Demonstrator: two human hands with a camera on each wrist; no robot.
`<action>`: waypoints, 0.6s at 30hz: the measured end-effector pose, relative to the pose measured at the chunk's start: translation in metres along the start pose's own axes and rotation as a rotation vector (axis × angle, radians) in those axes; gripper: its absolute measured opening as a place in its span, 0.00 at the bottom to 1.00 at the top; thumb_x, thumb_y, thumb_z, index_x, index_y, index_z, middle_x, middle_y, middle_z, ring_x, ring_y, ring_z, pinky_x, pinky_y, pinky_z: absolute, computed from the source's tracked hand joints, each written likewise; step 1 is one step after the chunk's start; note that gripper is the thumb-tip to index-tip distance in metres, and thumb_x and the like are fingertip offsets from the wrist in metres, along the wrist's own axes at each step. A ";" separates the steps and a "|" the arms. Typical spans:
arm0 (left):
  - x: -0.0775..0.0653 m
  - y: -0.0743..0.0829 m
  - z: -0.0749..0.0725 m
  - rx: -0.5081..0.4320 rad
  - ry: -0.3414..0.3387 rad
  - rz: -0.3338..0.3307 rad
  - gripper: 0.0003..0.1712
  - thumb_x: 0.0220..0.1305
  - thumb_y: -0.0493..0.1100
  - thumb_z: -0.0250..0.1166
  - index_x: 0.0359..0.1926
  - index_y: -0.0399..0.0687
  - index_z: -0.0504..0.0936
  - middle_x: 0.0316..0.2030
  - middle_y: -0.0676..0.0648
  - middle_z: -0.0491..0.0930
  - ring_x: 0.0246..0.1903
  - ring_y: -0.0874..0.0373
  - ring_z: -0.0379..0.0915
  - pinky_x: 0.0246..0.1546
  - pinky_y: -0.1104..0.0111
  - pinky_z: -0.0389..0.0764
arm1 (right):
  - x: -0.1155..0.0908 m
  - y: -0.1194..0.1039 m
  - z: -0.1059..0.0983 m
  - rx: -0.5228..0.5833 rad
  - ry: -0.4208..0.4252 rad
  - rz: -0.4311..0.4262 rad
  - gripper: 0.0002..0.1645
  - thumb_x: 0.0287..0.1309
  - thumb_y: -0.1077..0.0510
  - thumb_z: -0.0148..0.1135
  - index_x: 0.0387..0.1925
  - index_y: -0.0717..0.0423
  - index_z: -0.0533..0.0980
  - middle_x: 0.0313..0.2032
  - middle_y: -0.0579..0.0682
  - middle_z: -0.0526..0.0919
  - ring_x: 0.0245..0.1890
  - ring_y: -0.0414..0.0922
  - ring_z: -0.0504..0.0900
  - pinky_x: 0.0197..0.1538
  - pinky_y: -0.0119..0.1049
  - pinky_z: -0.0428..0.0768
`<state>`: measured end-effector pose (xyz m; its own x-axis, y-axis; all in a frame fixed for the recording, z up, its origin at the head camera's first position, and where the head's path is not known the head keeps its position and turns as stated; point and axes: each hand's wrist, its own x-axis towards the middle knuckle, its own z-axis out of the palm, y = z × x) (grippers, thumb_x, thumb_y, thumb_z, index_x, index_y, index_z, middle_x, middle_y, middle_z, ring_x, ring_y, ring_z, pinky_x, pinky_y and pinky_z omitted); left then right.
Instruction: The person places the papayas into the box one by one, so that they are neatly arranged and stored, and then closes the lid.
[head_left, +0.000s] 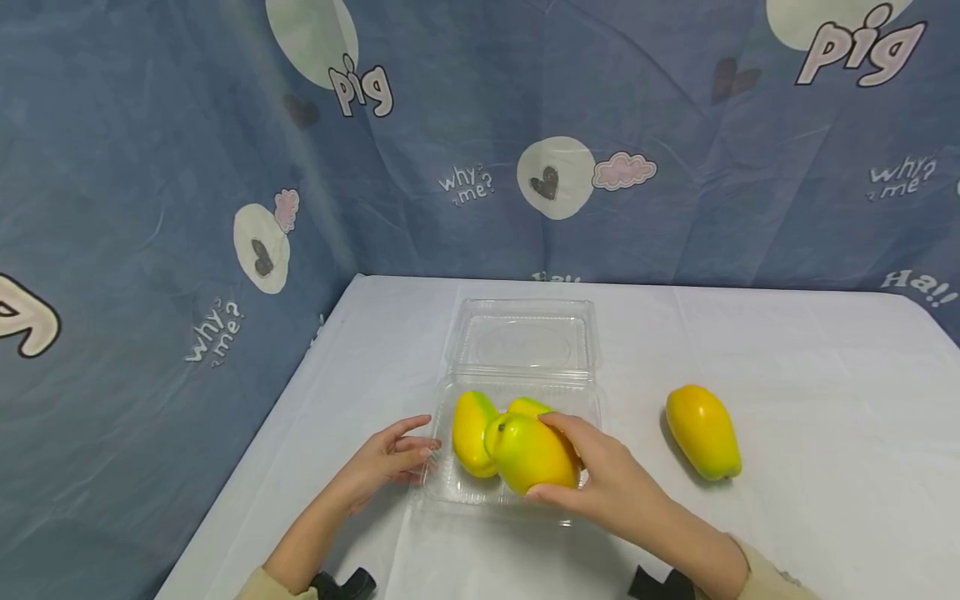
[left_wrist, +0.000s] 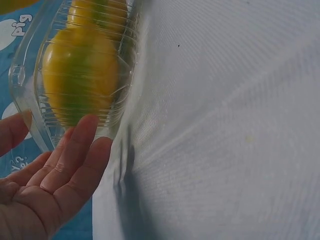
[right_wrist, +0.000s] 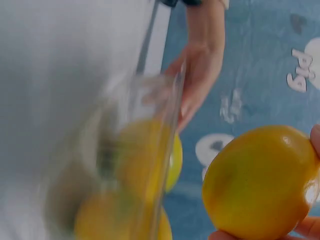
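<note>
Blue printed cloth (head_left: 420, 233) hangs behind a white-covered table (head_left: 832, 400). Above an open, clear plastic clamshell (head_left: 522, 337) holding two yellow-green oval mangoes (head_left: 471, 435), the right hand (head_left: 611, 471) grips a third, plump yellow-green mango (head_left: 528, 454); the left hand (head_left: 386, 460) spreads loosely alongside.

You've got a wrinkled blue fabric bkgd (head_left: 450, 92) across the far side & along the L, w/ a corner btwn the two runs. On it you'll see "pig" lettering (head_left: 360, 89), "why me?" text (head_left: 465, 185), dark hearts (head_left: 548, 182), pink clouds (head_left: 624, 171), plus "Ha!!" (head_left: 902, 280) far R. Your tbl (head_left: 832, 417) has a white cover w/ rounded far R corner; L wrist cam shows a diag. crease (left_wrist: 200, 119) in it. Lt's soft, w/ blurry shadows (head_left: 592, 554) on the near side.
</note>
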<state>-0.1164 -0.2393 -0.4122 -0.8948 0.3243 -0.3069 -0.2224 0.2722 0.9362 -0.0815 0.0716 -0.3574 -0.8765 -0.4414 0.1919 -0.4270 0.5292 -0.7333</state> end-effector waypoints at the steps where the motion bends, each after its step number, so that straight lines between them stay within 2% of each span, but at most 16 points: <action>1: 0.000 0.000 0.000 0.001 -0.001 0.001 0.38 0.63 0.45 0.59 0.67 0.36 0.53 0.55 0.32 0.71 0.42 0.54 0.78 0.43 0.60 0.79 | 0.002 -0.002 0.005 -0.003 -0.003 -0.003 0.43 0.44 0.35 0.65 0.56 0.55 0.67 0.54 0.47 0.75 0.47 0.41 0.76 0.48 0.39 0.78; 4: -0.001 0.000 0.000 0.000 -0.002 0.000 0.38 0.63 0.46 0.59 0.67 0.36 0.53 0.55 0.32 0.71 0.43 0.52 0.78 0.43 0.60 0.79 | 0.007 -0.010 0.018 -0.015 -0.010 0.004 0.42 0.43 0.35 0.66 0.56 0.53 0.68 0.54 0.47 0.75 0.48 0.43 0.76 0.50 0.44 0.76; 8: -0.001 -0.001 -0.001 0.006 0.000 -0.010 0.39 0.63 0.47 0.59 0.67 0.36 0.53 0.55 0.33 0.72 0.44 0.51 0.78 0.43 0.60 0.79 | 0.013 -0.018 0.033 -0.047 -0.005 -0.008 0.41 0.41 0.36 0.67 0.54 0.53 0.68 0.49 0.46 0.77 0.44 0.41 0.76 0.47 0.41 0.77; 11: -0.002 -0.001 -0.001 0.004 0.011 -0.030 0.39 0.62 0.48 0.59 0.67 0.37 0.54 0.54 0.35 0.73 0.43 0.53 0.78 0.42 0.61 0.79 | 0.018 -0.022 0.042 -0.075 0.001 -0.036 0.40 0.41 0.35 0.67 0.53 0.52 0.69 0.46 0.45 0.77 0.42 0.40 0.75 0.44 0.39 0.77; 18: -0.003 -0.001 -0.001 0.000 0.036 -0.064 0.36 0.61 0.44 0.59 0.67 0.39 0.56 0.53 0.37 0.74 0.41 0.56 0.77 0.41 0.63 0.78 | 0.028 -0.030 0.065 -0.143 0.054 -0.126 0.38 0.41 0.38 0.68 0.51 0.52 0.70 0.46 0.44 0.78 0.44 0.41 0.74 0.48 0.38 0.74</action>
<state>-0.1138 -0.2412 -0.4125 -0.8920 0.2739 -0.3597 -0.2797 0.2910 0.9149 -0.0784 -0.0036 -0.3722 -0.8231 -0.4734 0.3137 -0.5580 0.5714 -0.6018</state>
